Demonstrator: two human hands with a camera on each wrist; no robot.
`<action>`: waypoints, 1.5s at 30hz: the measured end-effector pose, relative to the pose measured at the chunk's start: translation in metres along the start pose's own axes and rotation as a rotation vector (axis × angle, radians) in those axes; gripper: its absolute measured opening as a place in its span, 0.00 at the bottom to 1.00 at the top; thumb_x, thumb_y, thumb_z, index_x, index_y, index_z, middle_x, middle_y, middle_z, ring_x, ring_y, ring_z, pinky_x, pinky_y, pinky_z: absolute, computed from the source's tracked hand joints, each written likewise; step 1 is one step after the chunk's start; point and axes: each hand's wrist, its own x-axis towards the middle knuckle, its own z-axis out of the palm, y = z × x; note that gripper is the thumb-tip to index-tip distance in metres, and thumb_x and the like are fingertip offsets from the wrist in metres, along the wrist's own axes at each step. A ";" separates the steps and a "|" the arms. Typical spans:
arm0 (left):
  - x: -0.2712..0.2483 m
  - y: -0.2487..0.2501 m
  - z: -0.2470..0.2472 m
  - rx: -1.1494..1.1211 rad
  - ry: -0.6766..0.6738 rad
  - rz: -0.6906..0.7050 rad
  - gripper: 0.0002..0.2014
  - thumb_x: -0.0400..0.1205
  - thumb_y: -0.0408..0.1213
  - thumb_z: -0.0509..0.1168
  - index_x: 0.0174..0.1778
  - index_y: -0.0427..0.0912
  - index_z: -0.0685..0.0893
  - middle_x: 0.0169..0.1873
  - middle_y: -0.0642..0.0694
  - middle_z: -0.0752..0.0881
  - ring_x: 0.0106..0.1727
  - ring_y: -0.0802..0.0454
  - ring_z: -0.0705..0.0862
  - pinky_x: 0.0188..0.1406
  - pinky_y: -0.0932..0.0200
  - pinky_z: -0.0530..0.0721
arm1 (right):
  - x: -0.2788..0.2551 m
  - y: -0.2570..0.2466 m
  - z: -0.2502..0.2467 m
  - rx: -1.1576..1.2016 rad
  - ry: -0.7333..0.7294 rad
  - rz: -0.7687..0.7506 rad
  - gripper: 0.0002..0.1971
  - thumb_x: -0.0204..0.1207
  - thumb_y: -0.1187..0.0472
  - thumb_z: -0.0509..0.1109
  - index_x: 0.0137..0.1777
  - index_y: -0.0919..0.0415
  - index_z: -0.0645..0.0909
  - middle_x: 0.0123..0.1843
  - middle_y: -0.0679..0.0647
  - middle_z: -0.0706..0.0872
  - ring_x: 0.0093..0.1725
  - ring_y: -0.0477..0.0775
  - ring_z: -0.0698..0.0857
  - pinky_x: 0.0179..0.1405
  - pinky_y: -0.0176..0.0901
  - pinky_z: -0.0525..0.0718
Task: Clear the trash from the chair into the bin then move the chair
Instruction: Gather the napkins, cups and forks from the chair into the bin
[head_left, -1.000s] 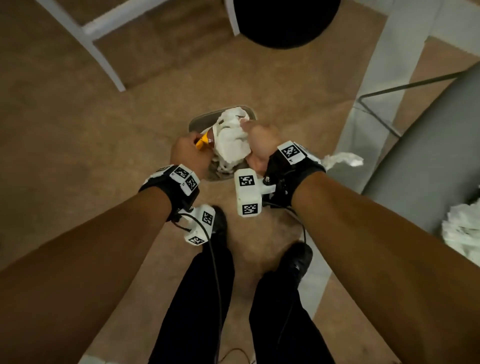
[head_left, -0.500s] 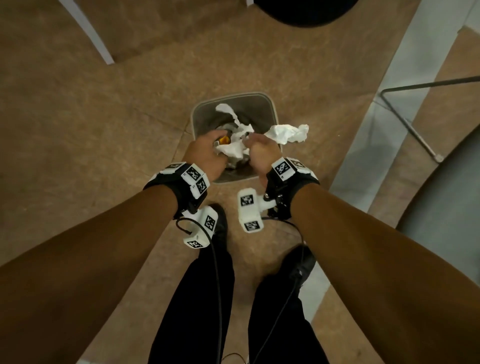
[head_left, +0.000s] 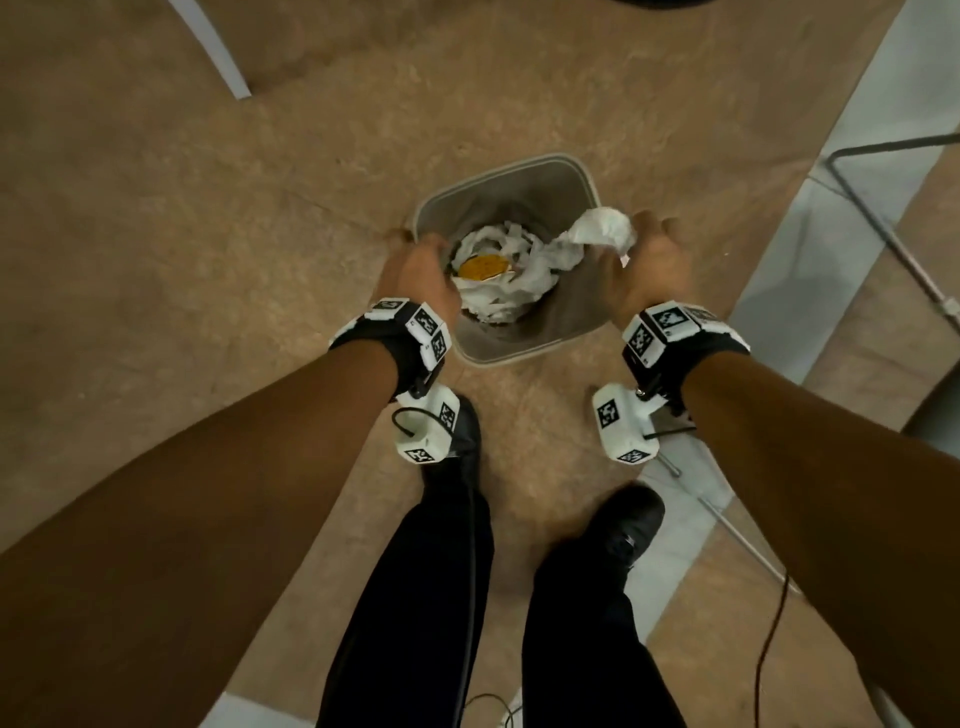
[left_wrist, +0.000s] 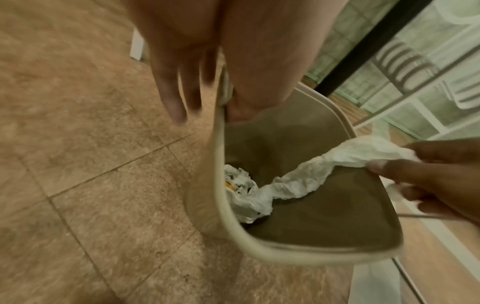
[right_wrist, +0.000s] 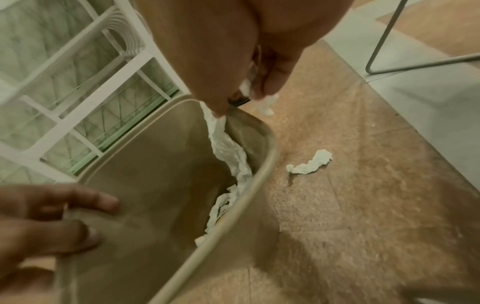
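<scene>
Head view: a beige bin (head_left: 530, 358) is seen from above on the tiled floor (head_left: 208, 260), with crumpled white tissue paper (head_left: 498, 275) and one yellow wrapper (head_left: 480, 266) already lying at its bottom. One long strip of tissue (head_left: 602, 231) is pinched between the thumb and fingers of the right hand (head_left: 647, 270) at the bin's right rim, its lower end trailing down inside. The left hand (head_left: 421, 273) is held over the left rim with fingers spread and nothing in them. A slip is judged possible: if the strip is let go while draped across the rim, it could be left hanging there or dropped outside. One scrap of tissue (right_wrist: 310, 164) is already seen lying on the floor just beside the bin in the right wrist view, and it could be overlooked. Counted: one bin, one held strip, one loose scrap on the floor, one wrapper, two hands. Of the chair, only thin metal legs (head_left: 883, 218) are seen at the right edge, well apart from the bin.
</scene>
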 end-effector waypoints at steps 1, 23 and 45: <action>0.000 0.001 0.002 -0.025 -0.042 -0.009 0.19 0.80 0.33 0.67 0.68 0.44 0.77 0.69 0.35 0.77 0.62 0.31 0.81 0.57 0.47 0.80 | -0.006 -0.001 -0.001 0.021 0.029 -0.013 0.19 0.80 0.55 0.66 0.67 0.64 0.76 0.65 0.65 0.79 0.60 0.69 0.82 0.53 0.50 0.80; 0.076 0.002 0.028 0.030 0.269 0.155 0.24 0.79 0.28 0.59 0.73 0.43 0.74 0.75 0.39 0.69 0.62 0.32 0.77 0.46 0.38 0.82 | 0.097 0.092 0.079 -0.318 -0.485 0.178 0.18 0.83 0.61 0.61 0.71 0.51 0.81 0.74 0.63 0.75 0.60 0.68 0.84 0.56 0.50 0.81; 0.067 0.026 0.008 0.087 0.047 0.144 0.42 0.81 0.22 0.58 0.87 0.58 0.51 0.82 0.35 0.58 0.40 0.34 0.80 0.36 0.47 0.75 | 0.091 0.051 -0.034 0.432 -0.006 0.297 0.07 0.75 0.54 0.73 0.38 0.55 0.82 0.37 0.54 0.87 0.40 0.55 0.88 0.41 0.49 0.85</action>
